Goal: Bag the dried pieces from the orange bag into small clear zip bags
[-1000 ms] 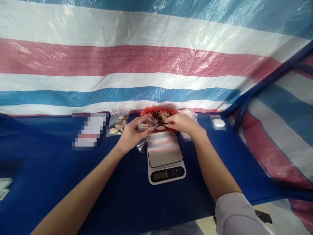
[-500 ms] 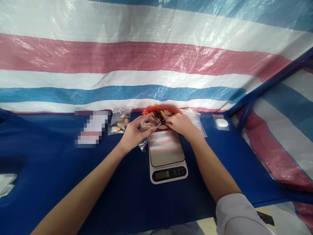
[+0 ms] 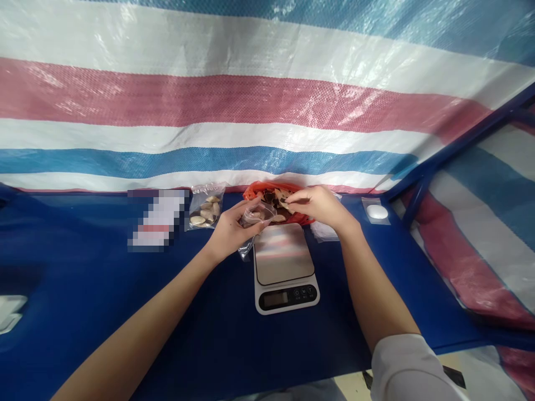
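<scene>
My left hand (image 3: 229,229) grips a clear plastic bag (image 3: 247,246), keeping its mouth spread between thumb and fingers; a few pale pieces seem to be inside. Just right of it lies an open red plastic bag (image 3: 257,188) filled with dark brown and cream pieces (image 3: 276,217) that look like dried mushrooms. Over that red bag, my right hand (image 3: 320,209) pinches a pale, dark-edged piece (image 3: 285,205) between thumb and fingertips. Directly in front of both bags stands a kitchen scale (image 3: 284,256) with a bare steel plate; its display shows no readable figures.
A zip bag of similar pieces (image 3: 204,213) lies left of my left hand, beside a blurred-out paper (image 3: 161,220). Clear bags (image 3: 325,231) lie under my right wrist. A small packet with a white oval object (image 3: 377,211) sits right. Striped sheeting (image 3: 251,100) rises behind the blue table (image 3: 200,334).
My right hand has lifted slightly and drawn right from the red bag's contents, now with a piece at its fingertips. The left hand keeps the clear bag in nearly the same place.
</scene>
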`<action>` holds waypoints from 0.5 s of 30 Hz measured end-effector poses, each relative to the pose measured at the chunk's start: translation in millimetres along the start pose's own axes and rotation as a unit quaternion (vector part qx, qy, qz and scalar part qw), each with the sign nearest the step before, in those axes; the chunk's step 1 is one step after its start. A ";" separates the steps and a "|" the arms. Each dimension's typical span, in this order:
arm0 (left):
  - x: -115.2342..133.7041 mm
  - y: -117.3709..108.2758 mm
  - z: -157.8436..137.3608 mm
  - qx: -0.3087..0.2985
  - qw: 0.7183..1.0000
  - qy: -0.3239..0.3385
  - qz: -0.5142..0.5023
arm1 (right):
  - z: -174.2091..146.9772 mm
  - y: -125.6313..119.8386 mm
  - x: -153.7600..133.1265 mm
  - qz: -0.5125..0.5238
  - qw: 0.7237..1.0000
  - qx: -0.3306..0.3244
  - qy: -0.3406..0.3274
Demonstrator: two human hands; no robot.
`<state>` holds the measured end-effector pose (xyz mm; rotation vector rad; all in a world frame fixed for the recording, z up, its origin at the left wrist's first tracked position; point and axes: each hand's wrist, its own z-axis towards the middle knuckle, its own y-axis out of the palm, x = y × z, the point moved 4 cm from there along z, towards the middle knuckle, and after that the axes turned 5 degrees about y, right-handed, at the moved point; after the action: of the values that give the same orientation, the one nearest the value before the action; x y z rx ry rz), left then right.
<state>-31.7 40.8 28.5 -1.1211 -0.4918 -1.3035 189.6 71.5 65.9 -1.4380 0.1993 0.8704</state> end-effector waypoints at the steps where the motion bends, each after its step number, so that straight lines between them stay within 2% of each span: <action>1: -0.2 0.8 -0.4 -0.002 1.000 0.001 0.001 | -2.4 -4.3 -4.3 0.030 1.000 0.008 -0.004; 4: -0.6 3.7 -1.7 -0.006 1.000 -0.002 0.002 | -9.5 -13.7 -21.3 0.079 0.996 0.024 -0.019; 7: 1.0 7.3 -2.6 -0.011 1.000 0.006 -0.001 | -14.1 -14.2 -40.5 0.085 0.994 0.012 -0.064; 15: 7.4 11.7 -2.5 -0.021 0.999 0.033 0.004 | -13.5 3.0 -62.6 -0.044 0.990 -0.026 -0.134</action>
<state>-19.7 33.5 29.2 -1.1113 -0.4120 -1.3437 149.7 33.9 99.2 -1.3508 -0.0884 0.9915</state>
